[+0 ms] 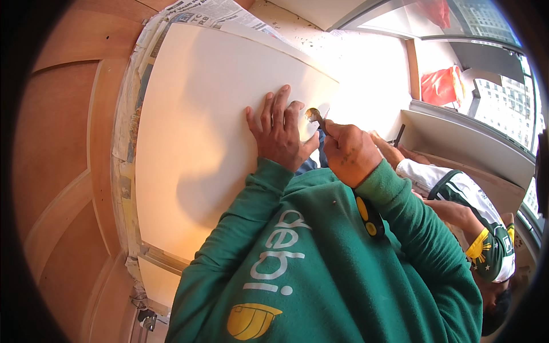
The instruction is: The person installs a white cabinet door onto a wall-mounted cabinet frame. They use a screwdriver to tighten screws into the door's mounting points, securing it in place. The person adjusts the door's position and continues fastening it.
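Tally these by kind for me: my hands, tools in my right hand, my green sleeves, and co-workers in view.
Left hand and right hand: 2
Tool: 1
Green sleeves: 2
Co-worker: 1
Total: 6

Held tool [321,123], partly hidden from view

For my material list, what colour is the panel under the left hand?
The panel looks off-white, best in the head view.
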Motion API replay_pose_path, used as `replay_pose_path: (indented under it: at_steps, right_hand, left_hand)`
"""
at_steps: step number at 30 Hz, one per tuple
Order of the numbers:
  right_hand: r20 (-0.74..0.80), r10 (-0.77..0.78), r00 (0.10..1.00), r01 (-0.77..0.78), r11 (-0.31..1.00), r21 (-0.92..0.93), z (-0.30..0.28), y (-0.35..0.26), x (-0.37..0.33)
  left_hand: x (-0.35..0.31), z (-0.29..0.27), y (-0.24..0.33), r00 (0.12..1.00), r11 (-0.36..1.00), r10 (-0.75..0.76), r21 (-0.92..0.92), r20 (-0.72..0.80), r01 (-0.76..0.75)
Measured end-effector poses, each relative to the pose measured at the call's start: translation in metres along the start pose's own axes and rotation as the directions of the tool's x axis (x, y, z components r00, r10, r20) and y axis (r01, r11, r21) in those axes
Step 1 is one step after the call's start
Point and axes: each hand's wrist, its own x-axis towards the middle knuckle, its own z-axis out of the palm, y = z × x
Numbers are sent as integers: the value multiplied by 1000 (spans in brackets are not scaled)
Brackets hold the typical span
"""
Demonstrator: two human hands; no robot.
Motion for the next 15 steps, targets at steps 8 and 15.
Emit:
replay_pose_path:
  at_steps: [8,15]
  right_hand:
    - [-8,-56,998,56,998,-27,22,13,7]
    - [175,43,984,-28,996,-90,6,-4,14]
  left_hand:
    - [-1,5,-3,1000,1000,1,-30,-11,-1]
    - [0,5,-1,1000,999,-16,-33,-1,16]
